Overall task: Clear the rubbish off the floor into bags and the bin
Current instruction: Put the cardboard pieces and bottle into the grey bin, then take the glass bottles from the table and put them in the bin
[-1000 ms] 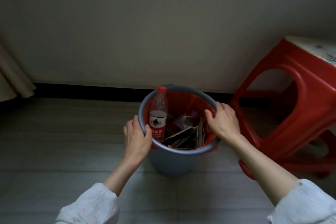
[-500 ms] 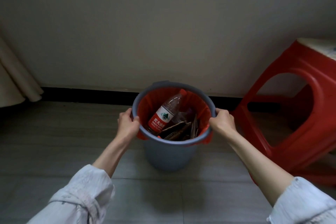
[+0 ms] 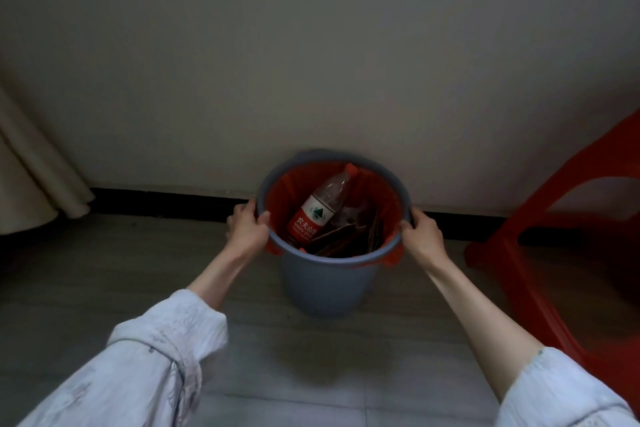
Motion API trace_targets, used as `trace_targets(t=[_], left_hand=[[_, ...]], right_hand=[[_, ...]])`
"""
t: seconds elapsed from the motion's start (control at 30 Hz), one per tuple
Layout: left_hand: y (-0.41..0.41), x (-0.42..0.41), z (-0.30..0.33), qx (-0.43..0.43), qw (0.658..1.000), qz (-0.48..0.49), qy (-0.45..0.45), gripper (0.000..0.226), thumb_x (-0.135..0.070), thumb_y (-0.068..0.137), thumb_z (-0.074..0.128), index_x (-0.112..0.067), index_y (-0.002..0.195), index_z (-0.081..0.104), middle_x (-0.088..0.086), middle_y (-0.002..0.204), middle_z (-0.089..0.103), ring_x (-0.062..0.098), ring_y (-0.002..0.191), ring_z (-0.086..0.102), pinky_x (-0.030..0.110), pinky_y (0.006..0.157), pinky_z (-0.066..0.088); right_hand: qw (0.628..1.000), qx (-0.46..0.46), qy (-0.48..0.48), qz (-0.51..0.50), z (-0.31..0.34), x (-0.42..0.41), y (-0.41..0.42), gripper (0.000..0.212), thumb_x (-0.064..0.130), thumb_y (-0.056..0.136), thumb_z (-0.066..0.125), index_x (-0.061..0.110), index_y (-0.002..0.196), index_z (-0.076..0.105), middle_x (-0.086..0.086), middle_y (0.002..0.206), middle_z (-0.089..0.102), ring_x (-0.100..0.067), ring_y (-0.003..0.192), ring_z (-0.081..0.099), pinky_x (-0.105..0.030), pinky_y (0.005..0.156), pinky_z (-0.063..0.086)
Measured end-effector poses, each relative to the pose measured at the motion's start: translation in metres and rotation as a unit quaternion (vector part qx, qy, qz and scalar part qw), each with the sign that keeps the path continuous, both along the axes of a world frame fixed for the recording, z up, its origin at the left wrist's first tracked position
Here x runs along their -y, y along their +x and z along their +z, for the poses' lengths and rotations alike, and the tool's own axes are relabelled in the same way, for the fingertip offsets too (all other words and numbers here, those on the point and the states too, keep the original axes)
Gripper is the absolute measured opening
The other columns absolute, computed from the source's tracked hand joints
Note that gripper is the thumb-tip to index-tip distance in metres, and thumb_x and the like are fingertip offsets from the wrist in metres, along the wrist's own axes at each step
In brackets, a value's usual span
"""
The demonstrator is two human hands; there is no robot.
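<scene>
Far left: pale cream fabric curtain (image 3: 33,180), hem just above the grey tiled floor (image 3: 104,270), in front of the plain off-white wall (image 3: 311,62). Black skirting strip (image 3: 166,199) runs along wall base behind everything.

Left arm in a white crinkled cotton sleeve (image 3: 138,364), cuff pushed up, forearm bare. Left hand (image 3: 247,230) on the left side of the bin rim: grip clenched on rim, thumb hooked over the inner edge, fingers wrapped round outside.

Centre: round grey plastic bin (image 3: 325,284) w/ orange-red plastic bag liner (image 3: 388,211), upright on the floor, close to the wall. Liner folded over the rim; bits of it stick out under the rim at front left & right. Inside: clear plastic water bottle w/ red cap and red-white label (image 3: 320,210), tilted, cap toward the back rim, base down in the bin. Right of & below it, flattened brown cardboard pieces (image 3: 346,239) standing on edge, plus some crumpled clear plastic, too dark to tell more.

Right hand (image 3: 424,236) on the right side of the rim, opposite the left: grip grasping the rim, thumb on the rim's upper edge, fingers curled outside. Right forearm bare, white sleeve at frame bottom.

Far right: red moulded plastic stool (image 3: 554,236), partly cut off by frame edge, legs on the floor, near the bin, not touching.
</scene>
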State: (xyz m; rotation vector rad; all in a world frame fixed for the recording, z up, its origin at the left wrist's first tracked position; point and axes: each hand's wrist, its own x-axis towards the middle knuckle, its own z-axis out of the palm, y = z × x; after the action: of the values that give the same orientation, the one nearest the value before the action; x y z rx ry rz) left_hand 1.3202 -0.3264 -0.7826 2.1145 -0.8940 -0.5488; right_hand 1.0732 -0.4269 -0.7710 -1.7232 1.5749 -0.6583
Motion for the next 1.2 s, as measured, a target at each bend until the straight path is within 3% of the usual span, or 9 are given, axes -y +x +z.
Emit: trace_targets(t=[0.1,0.2,0.27,0.43,0.6,0.7,0.9,1.03,1.2], left_hand=[[-0.009,-0.006,0.014,0.038,0.997,-0.003,0.067,0.049,-0.029,0.098,0.04,-0.015,0.144,0.03,0.015,0.148,0.028,0.037,0.136,0.021,0.046,0.111,0.019],[-0.028,-0.035,0.046,0.031,0.997,0.005,0.076,0.052,-0.032,0.096,0.044,-0.013,0.143,0.032,0.019,0.146,0.029,0.037,0.136,0.022,0.041,0.111,0.019],[-0.041,-0.059,0.078,0.028,0.998,-0.002,0.064,0.05,-0.026,0.095,0.048,-0.01,0.141,0.036,0.022,0.141,0.035,0.037,0.134,0.028,0.037,0.111,0.022],[-0.058,-0.101,0.204,-0.015,0.994,-0.073,0.075,0.042,-0.013,0.093,0.051,-0.006,0.134,0.043,0.014,0.121,0.057,0.026,0.116,0.053,0.025,0.096,0.036],[-0.07,-0.154,0.364,-0.091,0.99,-0.099,0.053,0.036,-0.017,0.094,0.049,-0.02,0.13,0.047,0.001,0.12,0.057,0.015,0.113,0.054,0.027,0.099,0.04],[-0.066,-0.201,0.459,-0.152,0.987,-0.047,0.007,0.031,-0.014,0.094,0.049,-0.022,0.124,0.05,0.002,0.117,0.058,0.017,0.109,0.058,0.038,0.1,0.045],[-0.025,-0.302,0.627,-0.173,0.978,0.081,-0.083,0.026,-0.007,0.096,0.043,-0.017,0.118,0.053,0.006,0.111,0.06,0.019,0.097,0.06,0.031,0.085,0.048],[-0.001,-0.356,0.685,-0.125,0.978,0.113,-0.12,0.024,-0.01,0.096,0.044,-0.025,0.111,0.054,-0.004,0.105,0.062,0.009,0.094,0.061,0.031,0.086,0.048],[0.005,-0.444,0.724,-0.124,0.954,0.218,-0.162,0.023,-0.007,0.096,0.042,-0.021,0.113,0.053,-0.004,0.103,0.06,0.008,0.089,0.06,0.023,0.08,0.048]], right_hand=[[0.999,-0.02,0.028,0.028,0.004,0.004,0.002,0.041,0.016,0.094,0.043,0.02,0.135,0.044,-0.015,0.127,0.057,-0.035,0.121,0.049,-0.039,0.097,0.041],[0.994,-0.073,0.051,0.058,0.037,-0.016,-0.006,0.053,0.028,0.095,0.045,0.019,0.145,0.028,-0.007,0.151,0.032,-0.033,0.136,0.033,-0.048,0.109,0.032],[0.992,-0.072,0.052,0.089,0.073,-0.038,-0.013,0.057,0.029,0.096,0.045,0.014,0.147,0.023,-0.008,0.156,0.022,-0.029,0.142,0.023,-0.04,0.114,0.023],[0.99,-0.013,0.082,0.113,0.211,-0.087,-0.02,0.05,0.024,0.097,0.044,0.011,0.144,0.031,-0.009,0.147,0.039,-0.023,0.136,0.036,-0.029,0.11,0.027],[0.981,0.045,0.142,0.121,0.371,-0.151,-0.007,0.043,0.022,0.097,0.043,0.017,0.14,0.038,-0.003,0.13,0.055,-0.014,0.11,0.053,-0.02,0.092,0.036],[0.975,0.066,0.157,0.141,0.462,-0.193,0.0,0.041,0.021,0.097,0.044,0.019,0.138,0.04,0.004,0.115,0.056,-0.008,0.099,0.052,-0.016,0.085,0.035],[0.964,0.086,0.151,0.2,0.616,-0.264,0.046,0.039,0.023,0.097,0.046,0.021,0.136,0.041,0.009,0.107,0.057,-0.007,0.098,0.054,-0.014,0.085,0.032],[0.945,0.113,0.137,0.275,0.671,-0.315,0.102,0.04,0.026,0.096,0.047,0.023,0.136,0.041,0.013,0.1,0.056,-0.005,0.098,0.053,-0.017,0.087,0.035],[0.905,0.116,0.128,0.388,0.706,-0.383,0.162,0.038,0.025,0.096,0.049,0.022,0.133,0.044,0.006,0.105,0.06,-0.007,0.094,0.055,-0.018,0.083,0.037]])
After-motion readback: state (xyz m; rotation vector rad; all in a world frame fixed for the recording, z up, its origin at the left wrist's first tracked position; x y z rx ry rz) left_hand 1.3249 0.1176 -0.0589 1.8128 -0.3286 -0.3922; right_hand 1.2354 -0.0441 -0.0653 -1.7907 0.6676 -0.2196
